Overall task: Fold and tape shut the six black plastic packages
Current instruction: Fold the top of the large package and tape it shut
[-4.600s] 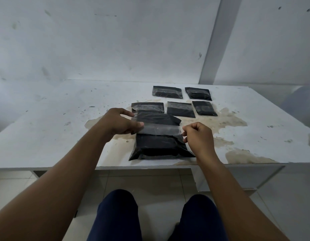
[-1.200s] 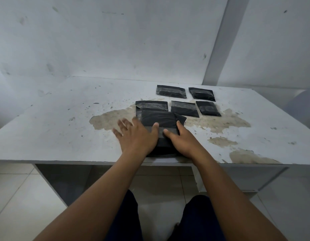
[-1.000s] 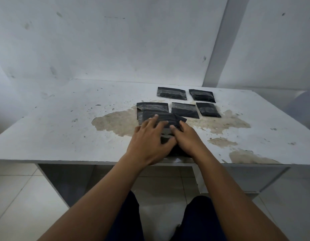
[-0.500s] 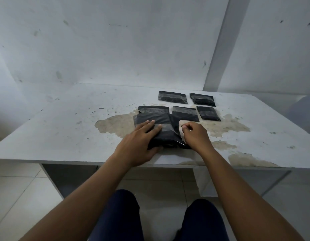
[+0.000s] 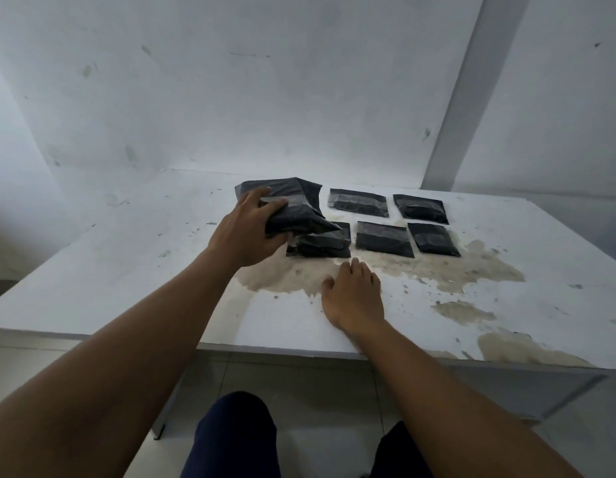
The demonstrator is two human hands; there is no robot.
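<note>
While our left hand [image 5: 246, 232] grips the taped package [image 5: 286, 207] just above the tabletop [image 5: 127, 270], five others [image 5: 384, 239] lie toward the far edge. Our right hand [image 5: 355, 298] rests flat — fingers relaxed, holding nothing — near the front edge.

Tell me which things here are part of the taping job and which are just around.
Part of the job:
- held black package, in the left hand
- five black packages on the table

Just around:
- stained white table
- right hand, flat on the table, idle
</note>
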